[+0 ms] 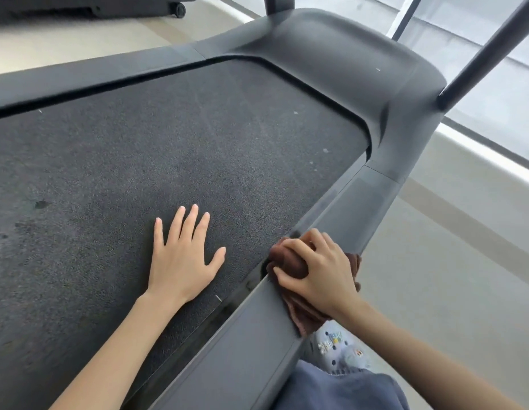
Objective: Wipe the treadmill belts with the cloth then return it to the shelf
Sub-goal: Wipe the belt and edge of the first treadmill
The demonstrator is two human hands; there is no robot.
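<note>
Pale gym flooring surrounds a dark grey treadmill whose speckled black belt fills most of the view. A person's left hand lies flat on the belt's near right part, fingers straight and spread, holding nothing. Just to its right, the right hand grips a bunched brown cloth on the right side rail, where the rail meets the belt. Its fingers curl over the cloth's top. Folds bulge between fingertips and thumb on the left, and a loose end trails from under the palm toward the near side. A pale clog with charms stands on the floor beside the rail. At far right, a black upright rises from the motor cover.
</note>
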